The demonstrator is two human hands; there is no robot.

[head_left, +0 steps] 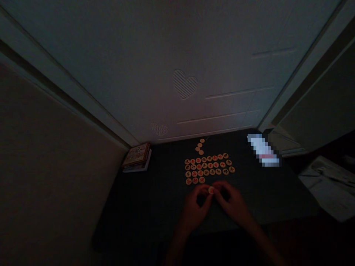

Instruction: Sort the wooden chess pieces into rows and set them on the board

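Between the fingertips of both hands is a round Chinese chess piece with a reddish mark. My left hand pinches it from the left, and my right hand grips it from the right. Just beyond my hands, rows of Chinese chess pieces with red or dark characters lie flat on the dark table. The nearest row is short, with a piece at its right end close to my left fingers. Behind the rows lie several plain-faced pieces in a loose line.
A small stack of books sits at the table's back left. A bright, pixelated object lies at the back right. The pale panel with embossed hearts rises behind the table. Whitish items stand beyond the right edge. The light is dim.
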